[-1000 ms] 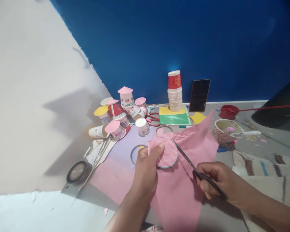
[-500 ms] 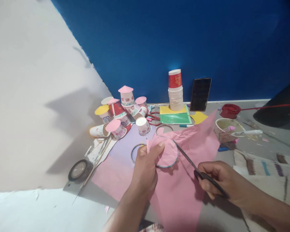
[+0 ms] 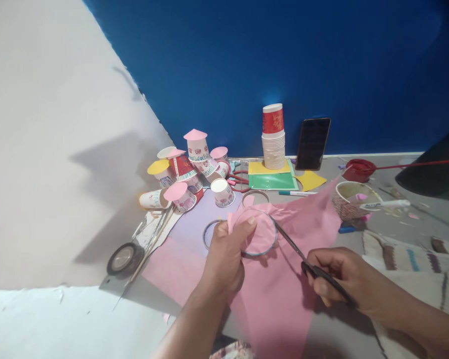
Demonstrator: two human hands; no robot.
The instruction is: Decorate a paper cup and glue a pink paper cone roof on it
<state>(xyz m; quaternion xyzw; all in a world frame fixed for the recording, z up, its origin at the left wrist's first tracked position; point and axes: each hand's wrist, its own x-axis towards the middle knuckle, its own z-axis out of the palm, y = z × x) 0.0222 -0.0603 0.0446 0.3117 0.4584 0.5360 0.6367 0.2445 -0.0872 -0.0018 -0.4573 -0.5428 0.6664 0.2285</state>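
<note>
Scissors (image 3: 303, 257) at pink paper (image 3: 284, 294) edge, room rt.

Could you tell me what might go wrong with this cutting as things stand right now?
The left hand pinches the pink paper at the ring, right beside the scissors held by the right hand, so a fingertip could get nicked. The thin, creased sheet may also tear or drift off the line.

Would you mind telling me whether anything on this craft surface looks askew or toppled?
Yes: in the heap of decorated cups at back left, one paper cup lies on its side and others lean against each other, unlike the upright cup stack by the wall. Small pink scraps lie scattered at right.
</note>
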